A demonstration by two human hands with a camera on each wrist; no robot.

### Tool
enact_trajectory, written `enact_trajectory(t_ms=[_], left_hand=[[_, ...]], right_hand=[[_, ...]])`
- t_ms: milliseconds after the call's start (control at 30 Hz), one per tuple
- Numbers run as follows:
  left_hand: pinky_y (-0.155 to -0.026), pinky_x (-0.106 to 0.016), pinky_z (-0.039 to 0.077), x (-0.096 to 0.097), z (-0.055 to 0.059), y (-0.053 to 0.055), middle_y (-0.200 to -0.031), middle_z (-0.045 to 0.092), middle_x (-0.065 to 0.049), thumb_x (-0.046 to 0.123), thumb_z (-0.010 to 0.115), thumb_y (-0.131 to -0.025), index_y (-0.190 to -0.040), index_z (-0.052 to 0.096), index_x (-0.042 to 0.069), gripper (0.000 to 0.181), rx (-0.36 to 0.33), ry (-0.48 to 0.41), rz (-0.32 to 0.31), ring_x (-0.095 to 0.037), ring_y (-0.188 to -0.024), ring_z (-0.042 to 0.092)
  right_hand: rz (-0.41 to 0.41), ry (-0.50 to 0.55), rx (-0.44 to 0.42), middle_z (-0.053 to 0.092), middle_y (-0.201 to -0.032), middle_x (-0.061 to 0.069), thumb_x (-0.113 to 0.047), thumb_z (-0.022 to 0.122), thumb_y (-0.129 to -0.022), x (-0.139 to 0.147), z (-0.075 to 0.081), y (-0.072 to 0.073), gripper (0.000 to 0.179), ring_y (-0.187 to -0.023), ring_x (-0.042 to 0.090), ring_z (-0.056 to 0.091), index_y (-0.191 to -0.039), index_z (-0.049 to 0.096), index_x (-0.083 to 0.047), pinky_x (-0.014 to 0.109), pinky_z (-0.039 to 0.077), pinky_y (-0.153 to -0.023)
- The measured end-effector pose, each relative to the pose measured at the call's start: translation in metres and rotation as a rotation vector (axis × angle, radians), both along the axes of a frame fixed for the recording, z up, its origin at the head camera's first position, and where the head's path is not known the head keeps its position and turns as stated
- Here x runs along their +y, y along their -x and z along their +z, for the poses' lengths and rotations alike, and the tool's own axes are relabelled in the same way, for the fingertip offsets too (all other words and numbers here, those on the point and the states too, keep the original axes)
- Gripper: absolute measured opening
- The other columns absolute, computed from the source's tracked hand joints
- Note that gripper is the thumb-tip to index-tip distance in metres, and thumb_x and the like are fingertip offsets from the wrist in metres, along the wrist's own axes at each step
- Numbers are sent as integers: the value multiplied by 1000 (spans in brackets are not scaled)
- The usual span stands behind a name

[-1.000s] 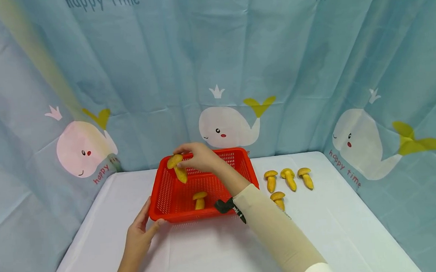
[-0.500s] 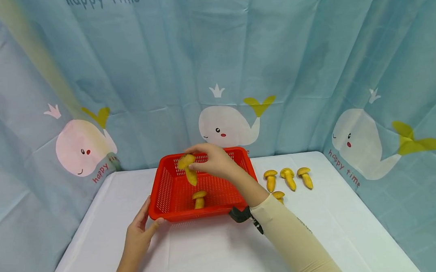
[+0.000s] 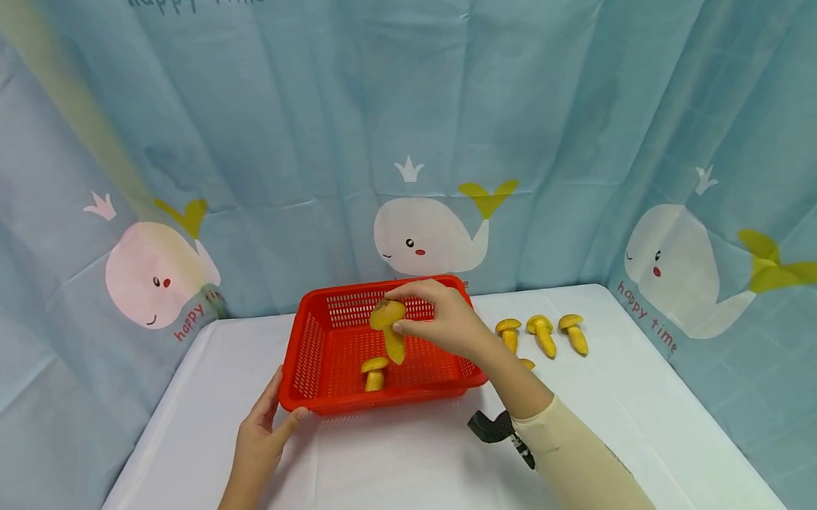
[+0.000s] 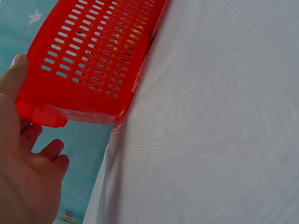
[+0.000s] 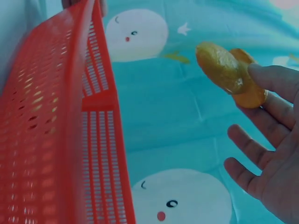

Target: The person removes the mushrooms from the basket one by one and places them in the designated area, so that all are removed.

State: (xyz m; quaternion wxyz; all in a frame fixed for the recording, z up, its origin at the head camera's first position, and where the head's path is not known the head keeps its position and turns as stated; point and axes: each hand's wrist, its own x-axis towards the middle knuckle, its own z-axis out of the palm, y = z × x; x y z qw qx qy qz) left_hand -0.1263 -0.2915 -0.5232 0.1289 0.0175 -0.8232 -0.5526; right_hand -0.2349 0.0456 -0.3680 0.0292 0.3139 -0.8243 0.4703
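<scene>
The red plastic basket [image 3: 394,399] with slotted walls stands on the white table. My left hand [image 3: 261,436] holds its near left corner, the thumb on the near rim in the left wrist view and the fingers round the end. Over the basket, my right hand [image 3: 445,320] pinches a yellow mushroom [image 3: 388,317] by its cap between thumb and fingers, stem pointing down. In the right wrist view the mushroom [image 5: 219,67] hangs apart from the basket wall, and the other fingers are spread. Another yellow mushroom [image 3: 374,372] lies inside the basket near the front wall.
Right of the basket, several yellow mushrooms [image 3: 541,334] lie on the white table [image 3: 649,427]; one mushroom [image 3: 527,364] is mostly hidden by the right forearm. A blue curtain [image 3: 547,127] with whale prints encloses the back and sides.
My right hand has carried the pinched mushroom rightward and slightly nearer, from the basket's left side to over its middle. The left hand and basket have stayed put.
</scene>
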Motion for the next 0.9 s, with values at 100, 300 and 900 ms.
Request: enact_trajectory(t_ms=[100,300,900], left_hand=[[-106,-1,30,0,0,0,-166,34,6,22,77,-94,-162,32,30,82,7,6,-1,-4,-152,30],[-105,0,30,1,-1,0,-165,35,6,19,77,-94,-161,33,31,81,19,1,-5,-1,-150,31],[-106,-1,30,2,-1,0,-165,36,3,17,77,-93,-160,33,32,81,31,1,-4,2,-149,31]], right_hand=[[-13,-1,22,61,-130,-21,-34,80,-90,10,-4,-5,39,-127,7,52,-127,67,-41,47,53,-104],[-24,22,69,64,-127,-19,-28,81,-90,27,-9,-11,40,-124,7,55,-127,69,-37,49,53,-104],[-110,45,87,63,-134,-13,-27,81,-91,74,-12,-42,44,-130,12,54,-132,68,-34,55,53,-100]])
